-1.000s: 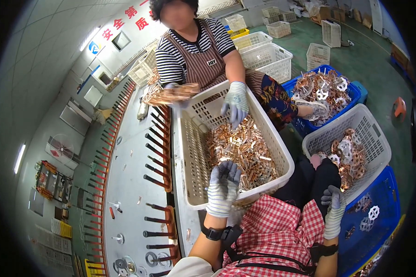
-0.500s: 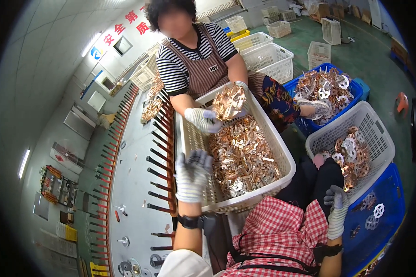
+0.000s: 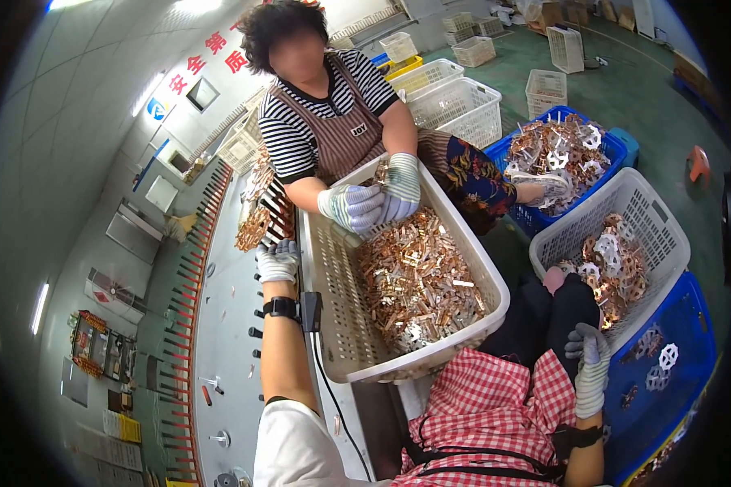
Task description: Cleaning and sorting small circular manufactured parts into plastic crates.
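My left hand (image 3: 278,261), in a white glove with grey fingertips, reaches over the worktable's edge. Its fingers are stretched and apart, and their tips meet or nearly meet a round cluster of copper-coloured metal parts (image 3: 253,230). My right hand (image 3: 591,367), gloved alike, hangs by my knee with loosely bent fingers and holds nothing I can see. Between me and a co-worker is a white perforated crate (image 3: 333,325) with many small copper and silver metal pieces (image 3: 422,280) inside. The co-worker's gloved hands (image 3: 374,199) come together above it around a copper-coloured part, mostly hidden.
Dark-handled rods (image 3: 199,276) line the grey worktable (image 3: 235,325). On my right stand a white crate (image 3: 666,215) of toothed metal plates and a blue bin (image 3: 674,406) with a few plates. Another blue bin (image 3: 617,174), heaped with metal parts, stands beyond. My red checked apron covers my lap.
My left hand has moved away from above the crate, leftward and forward to the copper cluster by the table edge. The co-worker's hands have lowered, with less of the copper bunch visible. My right hand stays.
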`<state>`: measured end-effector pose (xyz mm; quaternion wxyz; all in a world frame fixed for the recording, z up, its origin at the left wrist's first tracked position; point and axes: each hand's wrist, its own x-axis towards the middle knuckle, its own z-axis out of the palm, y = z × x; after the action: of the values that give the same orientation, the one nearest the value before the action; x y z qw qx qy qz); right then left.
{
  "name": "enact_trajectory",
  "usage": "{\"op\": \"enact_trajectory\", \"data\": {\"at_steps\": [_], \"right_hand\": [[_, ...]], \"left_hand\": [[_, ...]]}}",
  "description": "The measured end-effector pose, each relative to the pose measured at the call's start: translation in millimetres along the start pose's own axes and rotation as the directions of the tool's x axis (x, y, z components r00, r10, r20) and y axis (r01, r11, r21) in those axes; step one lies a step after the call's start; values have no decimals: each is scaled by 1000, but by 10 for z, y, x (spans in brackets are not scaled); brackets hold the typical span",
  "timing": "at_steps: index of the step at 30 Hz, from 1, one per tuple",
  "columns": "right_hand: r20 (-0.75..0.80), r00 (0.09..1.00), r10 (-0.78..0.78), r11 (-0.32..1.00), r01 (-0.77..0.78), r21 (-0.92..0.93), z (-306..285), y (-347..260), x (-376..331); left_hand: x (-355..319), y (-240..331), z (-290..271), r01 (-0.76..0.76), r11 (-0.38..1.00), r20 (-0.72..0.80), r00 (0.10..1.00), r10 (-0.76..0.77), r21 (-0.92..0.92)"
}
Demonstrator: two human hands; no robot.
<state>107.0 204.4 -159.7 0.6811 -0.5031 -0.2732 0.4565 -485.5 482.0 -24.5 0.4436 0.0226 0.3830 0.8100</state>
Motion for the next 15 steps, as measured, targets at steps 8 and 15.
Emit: {"op": "enact_trajectory", "data": {"at_steps": [8,15], "right_hand": [[-51,998,30,1000,-31,-6,54,17,47],[-28,999,20,1000,-20,-17,24,0,34]], "left_hand": [[337,268,-123,-31,994,-24,999,28,-107],[415,451,-396,-9,977,-7,1000,7,-213]]}}
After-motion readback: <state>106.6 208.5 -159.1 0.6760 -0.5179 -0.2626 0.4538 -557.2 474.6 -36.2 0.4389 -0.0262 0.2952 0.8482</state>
